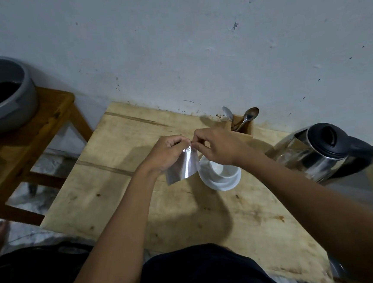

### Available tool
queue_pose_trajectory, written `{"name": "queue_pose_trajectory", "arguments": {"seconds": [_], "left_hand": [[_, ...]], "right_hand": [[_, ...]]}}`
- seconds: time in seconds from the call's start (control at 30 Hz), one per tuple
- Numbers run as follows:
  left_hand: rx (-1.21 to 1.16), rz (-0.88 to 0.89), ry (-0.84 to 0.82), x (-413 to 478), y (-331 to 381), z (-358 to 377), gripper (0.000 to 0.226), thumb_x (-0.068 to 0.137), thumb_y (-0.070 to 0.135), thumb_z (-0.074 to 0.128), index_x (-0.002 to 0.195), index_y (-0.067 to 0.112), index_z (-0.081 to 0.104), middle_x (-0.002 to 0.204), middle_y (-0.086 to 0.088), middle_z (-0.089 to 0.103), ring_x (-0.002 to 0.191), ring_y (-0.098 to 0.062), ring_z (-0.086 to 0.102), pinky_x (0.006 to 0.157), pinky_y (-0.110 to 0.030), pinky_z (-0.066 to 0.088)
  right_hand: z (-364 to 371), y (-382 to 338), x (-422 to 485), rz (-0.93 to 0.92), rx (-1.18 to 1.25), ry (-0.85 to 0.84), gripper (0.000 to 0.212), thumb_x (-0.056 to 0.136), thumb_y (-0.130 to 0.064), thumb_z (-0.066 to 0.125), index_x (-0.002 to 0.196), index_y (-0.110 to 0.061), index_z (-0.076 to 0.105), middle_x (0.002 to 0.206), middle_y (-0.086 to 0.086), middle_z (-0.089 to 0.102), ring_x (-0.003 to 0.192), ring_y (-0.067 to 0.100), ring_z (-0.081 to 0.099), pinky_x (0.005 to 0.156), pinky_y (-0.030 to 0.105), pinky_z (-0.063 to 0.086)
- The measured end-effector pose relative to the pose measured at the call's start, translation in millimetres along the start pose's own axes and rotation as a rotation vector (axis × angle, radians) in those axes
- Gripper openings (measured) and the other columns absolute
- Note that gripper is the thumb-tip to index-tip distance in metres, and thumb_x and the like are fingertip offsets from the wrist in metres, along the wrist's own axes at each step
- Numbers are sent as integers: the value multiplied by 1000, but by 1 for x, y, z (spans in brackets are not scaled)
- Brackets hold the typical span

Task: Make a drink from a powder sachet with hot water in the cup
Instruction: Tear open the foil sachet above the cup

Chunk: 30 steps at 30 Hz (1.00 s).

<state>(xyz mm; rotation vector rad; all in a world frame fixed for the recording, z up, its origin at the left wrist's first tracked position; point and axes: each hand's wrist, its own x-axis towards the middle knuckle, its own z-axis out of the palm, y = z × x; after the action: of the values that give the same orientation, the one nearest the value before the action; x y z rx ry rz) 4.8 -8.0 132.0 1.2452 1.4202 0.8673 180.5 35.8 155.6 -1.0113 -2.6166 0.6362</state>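
Silver sachet [184, 167] pinched at top by left hand [166, 153], right hand [218, 146], beside cup [221, 175].

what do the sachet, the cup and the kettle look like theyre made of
Sachet: thin silvery foil or metallised film, judging by its creased, shiny face. Cup: glossy white, probably glazed ceramic, though plastic can't be ruled out. Kettle: polished, mirror-like body, likely stainless steel, with a matte black lid and handle that look plastic.
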Motion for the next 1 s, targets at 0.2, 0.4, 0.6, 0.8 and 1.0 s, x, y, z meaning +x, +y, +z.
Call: {"name": "queue_pose_trajectory", "arguments": {"seconds": [0.2,0.4,0.6,0.8,1.0], "left_hand": [[-3,6,-18,2,2,-5,22,94,25,54,80,22,70,73,12,60,73,2,51,71,-16,38],[6,6,-22,8,8,-8,25,96,28,51,82,22,71,72,7,61,70,-2,52,67,-15,40],[-21,-46,1,12,11,-13,25,95,28,52,90,11,70,78,6,61,75,-6,52,72,-18,39],[-86,-114,-218,11,2,-21,33,86,37,65,101,8,71,104,-10,72,92,-13,62,89,-30,44],[-106,-32,-149,15,-10,-20,24,86,32,67,90,10,75,86,-5,64,82,-13,55,82,-28,41]], "right_hand": [[4,1,-3,34,53,88,11,95,-17,60,87,-12,65,77,-5,65,70,12,58,63,26,45],[0,-5,-1,-21,-16,187,9,94,-15,61,91,-8,67,79,1,68,70,17,62,63,34,51],[10,-6,-4,-31,-54,310,18,96,-21,56,93,-8,67,84,4,68,75,23,64,66,39,52],[6,-9,-2,20,-11,308,17,95,-24,58,93,-11,68,87,-1,70,81,20,64,72,38,52],[8,-6,-5,4,-39,275,22,97,-26,52,95,-9,66,89,2,70,82,23,62,77,36,49]]}}
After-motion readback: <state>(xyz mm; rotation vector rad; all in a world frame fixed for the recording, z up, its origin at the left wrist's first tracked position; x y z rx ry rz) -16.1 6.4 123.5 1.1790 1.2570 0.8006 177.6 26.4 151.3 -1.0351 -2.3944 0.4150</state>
